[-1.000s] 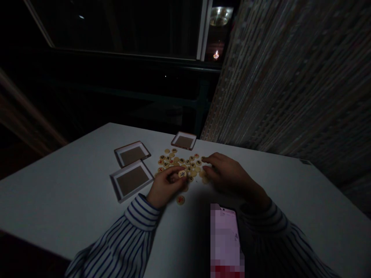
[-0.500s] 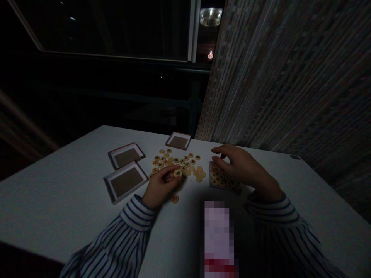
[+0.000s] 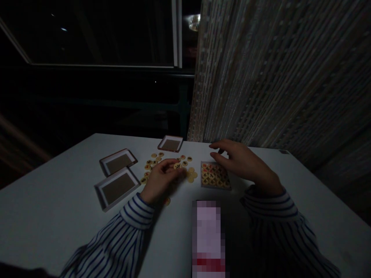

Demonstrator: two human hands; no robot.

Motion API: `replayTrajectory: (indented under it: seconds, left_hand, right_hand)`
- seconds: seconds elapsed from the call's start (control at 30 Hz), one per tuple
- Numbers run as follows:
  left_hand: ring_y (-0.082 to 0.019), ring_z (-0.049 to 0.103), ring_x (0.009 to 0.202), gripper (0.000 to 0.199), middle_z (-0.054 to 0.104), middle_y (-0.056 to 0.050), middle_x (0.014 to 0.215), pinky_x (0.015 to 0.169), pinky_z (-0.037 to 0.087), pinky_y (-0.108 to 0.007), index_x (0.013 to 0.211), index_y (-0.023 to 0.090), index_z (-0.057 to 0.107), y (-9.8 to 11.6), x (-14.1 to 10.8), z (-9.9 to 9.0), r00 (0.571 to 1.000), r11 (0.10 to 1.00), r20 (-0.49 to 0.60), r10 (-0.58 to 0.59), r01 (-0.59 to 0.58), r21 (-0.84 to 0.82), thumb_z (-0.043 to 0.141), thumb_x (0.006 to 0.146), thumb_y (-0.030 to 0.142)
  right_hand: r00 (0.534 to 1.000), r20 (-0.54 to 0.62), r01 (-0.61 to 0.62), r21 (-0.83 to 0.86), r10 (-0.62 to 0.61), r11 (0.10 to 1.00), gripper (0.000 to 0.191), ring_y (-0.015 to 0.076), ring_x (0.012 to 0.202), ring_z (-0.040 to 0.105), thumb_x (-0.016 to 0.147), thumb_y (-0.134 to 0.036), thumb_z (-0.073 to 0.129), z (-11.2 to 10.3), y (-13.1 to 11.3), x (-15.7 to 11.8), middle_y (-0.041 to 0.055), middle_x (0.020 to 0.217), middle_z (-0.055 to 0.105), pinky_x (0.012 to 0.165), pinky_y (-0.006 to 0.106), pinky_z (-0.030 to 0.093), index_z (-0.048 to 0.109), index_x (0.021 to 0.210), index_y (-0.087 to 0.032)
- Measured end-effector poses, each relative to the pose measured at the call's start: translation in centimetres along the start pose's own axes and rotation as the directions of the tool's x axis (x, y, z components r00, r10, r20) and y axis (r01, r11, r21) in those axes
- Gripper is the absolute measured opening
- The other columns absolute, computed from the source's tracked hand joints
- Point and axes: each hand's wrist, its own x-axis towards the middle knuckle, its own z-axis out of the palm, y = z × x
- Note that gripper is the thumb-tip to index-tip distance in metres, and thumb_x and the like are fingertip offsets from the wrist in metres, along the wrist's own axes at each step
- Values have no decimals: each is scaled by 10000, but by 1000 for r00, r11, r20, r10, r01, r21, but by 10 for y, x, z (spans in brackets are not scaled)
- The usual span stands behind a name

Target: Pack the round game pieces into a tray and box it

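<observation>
Gripping a round game piece (image 3: 177, 166) between thumb and fingertips, the left hand (image 3: 159, 178) is positioned above the loose pieces (image 3: 147, 167) on the desk (image 3: 72, 185). The right hand (image 3: 239, 159) is released: thumb and index finger parted, wrist bent, located at the far right side of the tray (image 3: 216, 188) holding rows of pieces. Compared with half a second ago, the left hand is nearer the tray; the right hand covers less of its contents.

We cannot read the pixelated pinkish rectangular phone (image 3: 208, 235), cut off below; the bare left hand (image 3: 160, 177) partly hides round cream discs (image 3: 147, 175).
</observation>
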Motion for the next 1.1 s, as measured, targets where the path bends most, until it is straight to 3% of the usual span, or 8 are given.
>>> replayTrajectory:
  seconds: [0.43, 0.73, 0.9, 1.1]
  left_hand:
    - [-98, 586, 680, 304, 636, 6, 759, 660, 463, -225, 845, 154, 611, 26, 24, 49, 990, 998, 132, 54, -49, -41, 731, 569, 190]
    - [-79, 554, 592, 273, 616, 16, 672, 598, 441, -223, 821, 152, 608, 38, 45, 84, 969, 986, 208, 136, -111, -126, 721, 572, 160]
    - [-72, 558, 610, 266, 619, 20, 685, 599, 430, -207, 823, 153, 606, 32, 51, 98, 960, 981, 247, 131, -89, -175, 718, 582, 155]
    - [-73, 547, 579, 256, 599, 27, 650, 591, 432, -215, 798, 142, 598, 14, 55, 103, 962, 986, 272, 31, 15, -166, 720, 573, 155]
  right_hand:
    - [997, -72, -9, 33, 11, 999, 312, 177, 850, 594, 845, -327, 473, -14, 9, -8, 59, 1003, 646, 767, 299, 450, 604, 1083, -176]
    - [994, -105, -38, 54, 43, 998, 299, 172, 828, 599, 834, -327, 490, -16, 19, -11, 49, 984, 656, 711, 275, 444, 616, 1069, -193]
    - [993, -99, -59, 39, 63, 997, 298, 168, 838, 603, 842, -308, 474, -16, 25, -12, 46, 992, 663, 703, 266, 438, 621, 1071, -188]
    - [994, -6, -113, -11, 113, 994, 298, 175, 854, 610, 835, -297, 475, -10, 33, -8, 47, 1020, 665, 716, 271, 439, 627, 1066, -185]
